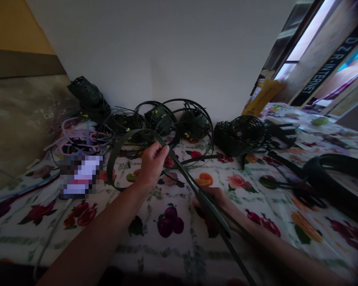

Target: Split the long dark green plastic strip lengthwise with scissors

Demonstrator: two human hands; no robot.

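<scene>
My left hand [153,161] pinches a flat dark green plastic strip [117,153] between thumb and fingers. On the left the strip curves back in a wide loop; on the other side it slants down towards my right hand [216,198]. That hand is closed around what look like scissors [213,212], with a pale green handle and a thin shiny blade lying along the strip. Lengths of strip trail past the right wrist to the bottom edge. My right fingers are partly hidden behind the handle. Several dark green woven baskets [193,124] with loose strip ends stand beyond my hands.
A phone [82,174], partly pixelated, lies at the left beside a tangle of pale purple strips [74,137]. At the right is a thick coil of dark strip [340,167]. A fruit-patterned tablecloth [131,258] covers the table, against a white wall [167,47].
</scene>
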